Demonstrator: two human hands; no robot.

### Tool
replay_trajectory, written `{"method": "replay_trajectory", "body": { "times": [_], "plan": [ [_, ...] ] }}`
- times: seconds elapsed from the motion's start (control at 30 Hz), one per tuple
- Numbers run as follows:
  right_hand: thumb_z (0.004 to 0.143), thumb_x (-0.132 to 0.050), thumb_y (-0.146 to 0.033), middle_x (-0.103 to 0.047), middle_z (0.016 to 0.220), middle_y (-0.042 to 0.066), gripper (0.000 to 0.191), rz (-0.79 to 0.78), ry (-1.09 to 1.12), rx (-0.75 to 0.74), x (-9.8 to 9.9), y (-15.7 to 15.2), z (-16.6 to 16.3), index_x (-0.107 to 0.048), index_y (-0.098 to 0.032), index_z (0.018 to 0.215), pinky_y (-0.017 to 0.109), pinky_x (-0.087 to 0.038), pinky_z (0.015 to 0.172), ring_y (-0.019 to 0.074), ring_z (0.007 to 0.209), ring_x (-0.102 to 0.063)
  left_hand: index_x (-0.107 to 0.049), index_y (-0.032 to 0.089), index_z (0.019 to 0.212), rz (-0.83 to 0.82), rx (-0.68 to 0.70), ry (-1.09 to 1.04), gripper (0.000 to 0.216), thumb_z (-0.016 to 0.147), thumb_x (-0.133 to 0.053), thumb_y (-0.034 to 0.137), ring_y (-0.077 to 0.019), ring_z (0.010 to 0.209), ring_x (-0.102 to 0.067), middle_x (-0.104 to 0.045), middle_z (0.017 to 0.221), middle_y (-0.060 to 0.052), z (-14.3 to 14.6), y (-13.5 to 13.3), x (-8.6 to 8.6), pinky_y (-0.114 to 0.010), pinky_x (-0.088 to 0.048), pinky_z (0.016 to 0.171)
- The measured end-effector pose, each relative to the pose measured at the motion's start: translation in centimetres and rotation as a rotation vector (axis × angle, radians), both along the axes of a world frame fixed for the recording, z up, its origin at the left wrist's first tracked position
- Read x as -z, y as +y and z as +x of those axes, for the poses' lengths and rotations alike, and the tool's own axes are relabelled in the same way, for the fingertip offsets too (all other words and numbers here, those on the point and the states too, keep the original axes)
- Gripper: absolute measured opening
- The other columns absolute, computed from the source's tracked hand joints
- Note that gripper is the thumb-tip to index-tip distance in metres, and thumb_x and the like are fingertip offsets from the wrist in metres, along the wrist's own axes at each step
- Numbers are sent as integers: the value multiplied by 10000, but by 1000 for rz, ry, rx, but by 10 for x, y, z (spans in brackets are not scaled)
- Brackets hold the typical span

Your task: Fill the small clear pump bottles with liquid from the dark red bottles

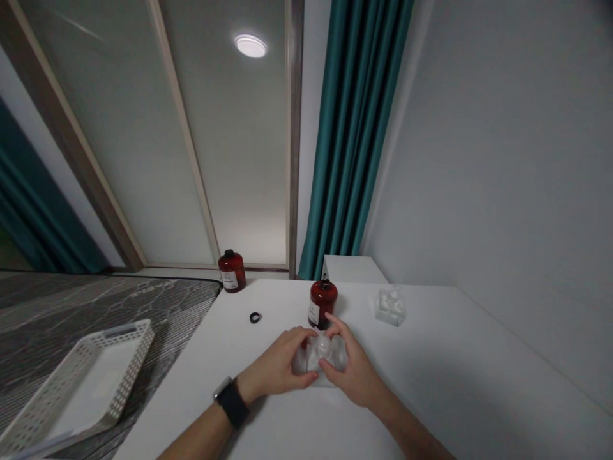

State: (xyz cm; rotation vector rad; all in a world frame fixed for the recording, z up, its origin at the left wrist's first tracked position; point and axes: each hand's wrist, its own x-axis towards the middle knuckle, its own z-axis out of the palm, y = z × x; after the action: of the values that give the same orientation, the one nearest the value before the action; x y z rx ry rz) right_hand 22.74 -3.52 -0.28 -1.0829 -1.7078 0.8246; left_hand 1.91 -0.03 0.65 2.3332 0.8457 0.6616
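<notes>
On the white table [215, 377], my left hand [278, 364] curves round the left side of a clear, whitish plastic package [313, 361]. My right hand [352, 367] grips its right side, with the thumb and fingers bent over the top. What exactly the package contains is too blurred to tell. Just beyond my fingertips stands a red-brown bottle [323, 296] with a white label, its lower part partly covered by my right fingers. A small black ring [255, 317] lies to the left of it.
Another red-brown bottle [232, 275] with a black cap stands at the table's far left corner. To the right lies a similar clear plastic package [390, 306]. A white perforated basket [129, 370] rests on a grey patterned surface left of the table. A wall [517, 160] bounds the right.
</notes>
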Motion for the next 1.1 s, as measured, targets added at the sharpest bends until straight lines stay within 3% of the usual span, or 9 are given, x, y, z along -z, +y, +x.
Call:
{"method": "replay_trajectory", "body": {
  "times": [0.17,0.3,0.47,0.6,0.7,1.1],
  "plan": [
    [767,-632,-182,-558,1178,54,794,-39,81,-57,5,2,1,-304,-269,1485,451,-342,1097,247,1167,-534,-489,194,1319,-13,-8,-9,611,759,-718,287,-283,1076,-592,-621,1237,-119,0,-1,-2,-428,-474,987],
    [760,-650,-185,-548,1120,37,803,-39,116,-60,10,5,3,-312,-265,1485,428,-379,1066,229,1095,-562,-501,202,1312,-11,5,-14,593,770,-721,298,-287,1111,-587,-616,1260,-114,-1,-1,-3,-424,-469,1005],
    [774,-626,-170,-573,1168,49,788,-26,98,-85,7,5,4,-306,-267,1487,430,-376,1084,235,1144,-561,-506,197,1311,-15,14,-23,589,776,-722,319,-293,1108,-584,-614,1260,-123,-2,0,-3,-434,-469,996],
    [747,-620,-135,-573,1123,38,739,9,43,-53,4,2,4,-395,-262,1440,436,-374,1097,238,1129,-564,-507,201,1308,-14,17,-22,574,788,-711,330,-285,1094,-581,-614,1255,-117,-1,-1,-4,-428,-468,988],
    [730,-600,-99,-568,1202,53,740,18,20,-63,3,1,4,-421,-266,1429,443,-353,1124,247,1198,-537,-503,198,1310,-9,4,-6,585,775,-715,303,-274,1052,-583,-620,1224,-110,-1,-1,-3,-418,-477,963],
    [760,-596,-102,-590,1235,73,745,3,47,-108,8,3,5,-389,-269,1456,474,-349,1131,252,1218,-544,-496,195,1299,-16,10,-2,584,768,-720,284,-273,1048,-578,-616,1217,-110,-1,-1,-4,-421,-469,968]
  ]
}}
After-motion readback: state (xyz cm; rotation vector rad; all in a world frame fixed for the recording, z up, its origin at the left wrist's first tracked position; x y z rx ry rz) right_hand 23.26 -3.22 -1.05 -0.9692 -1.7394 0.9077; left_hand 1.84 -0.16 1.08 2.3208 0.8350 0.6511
